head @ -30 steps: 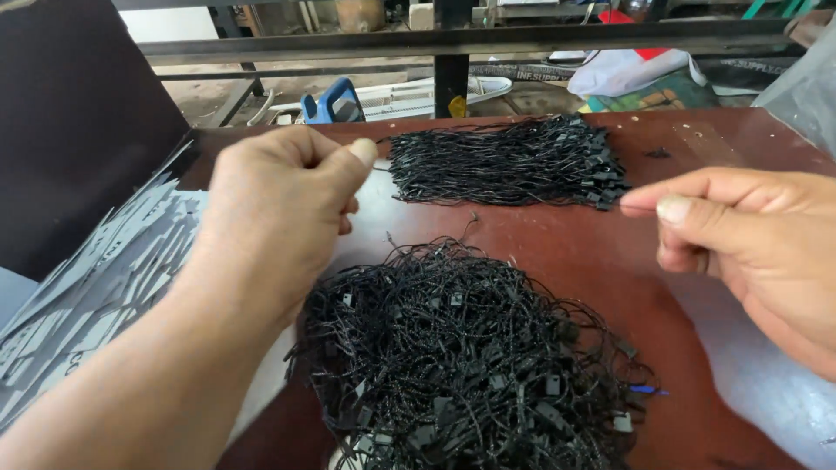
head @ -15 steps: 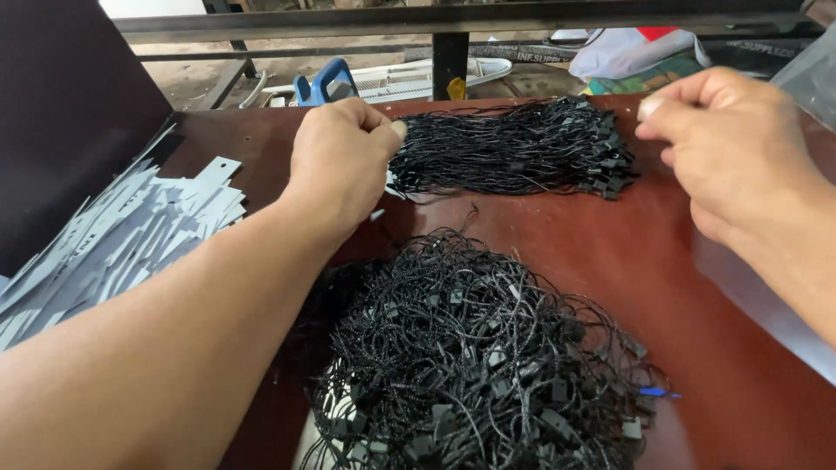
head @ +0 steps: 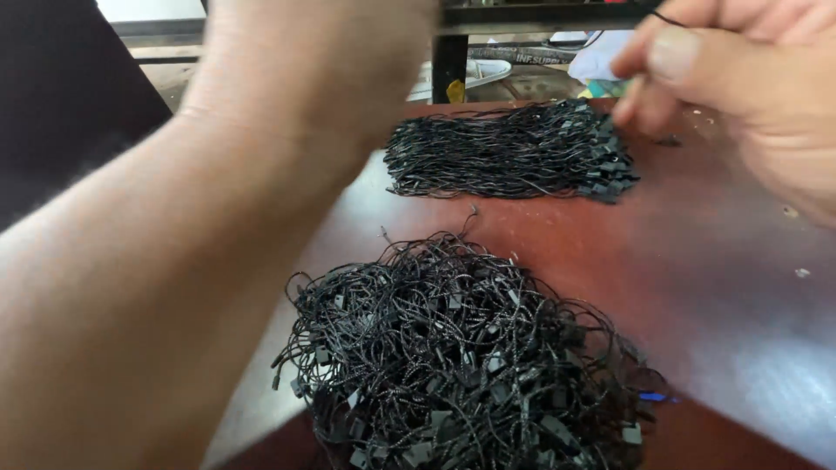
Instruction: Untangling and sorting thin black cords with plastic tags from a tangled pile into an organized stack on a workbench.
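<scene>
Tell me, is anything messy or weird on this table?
Yes. The near pile of black strings is one big tangle, with loops going every way, while the far bundle lies combed flat in neat rows. A few light crumbs dot the brown table at the right. Nothing looks broken or spilled.

A thin black cord [head: 666, 17] is pinched at the top right, while a tangled heap [head: 470, 357] of black cords with small clasps is seen nearest and a straightened bundle [head: 514, 150] farther back.
</scene>
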